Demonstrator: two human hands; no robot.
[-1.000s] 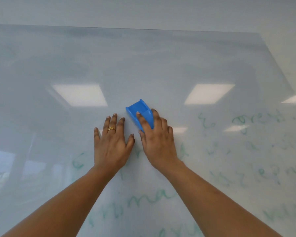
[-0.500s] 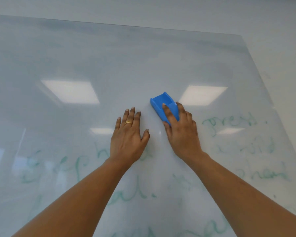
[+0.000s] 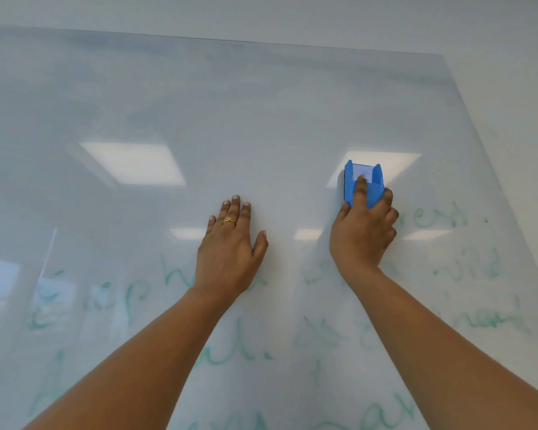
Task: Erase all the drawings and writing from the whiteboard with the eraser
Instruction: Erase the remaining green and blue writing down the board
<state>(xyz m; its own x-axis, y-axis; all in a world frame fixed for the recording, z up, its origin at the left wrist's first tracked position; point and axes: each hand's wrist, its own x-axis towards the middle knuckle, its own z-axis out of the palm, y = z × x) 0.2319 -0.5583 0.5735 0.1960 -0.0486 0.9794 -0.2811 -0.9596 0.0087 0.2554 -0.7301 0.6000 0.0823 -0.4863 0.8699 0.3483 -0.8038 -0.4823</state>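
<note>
- The right hand [image 3: 362, 234] grasps the eraser [image 3: 362, 181]: the thumb is on its left side, the index finger lies along the hollow back, and the other fingers curl on the right side. I think this grip presses the pad flat on the whiteboard [image 3: 261, 103].
- The left hand [image 3: 229, 252] lies flat on the board with straight fingers and holds nothing, probably to steady the body.
- The eraser is on the right half of the board, just above faint green writing [image 3: 441, 217]; more writing is lower down.
- Its long axis runs up the board, and the free end points to the top edge.

Right hand [image 3: 362, 234] grips eraser [image 3: 363, 184] against whiteboard [image 3: 261, 103].
</note>
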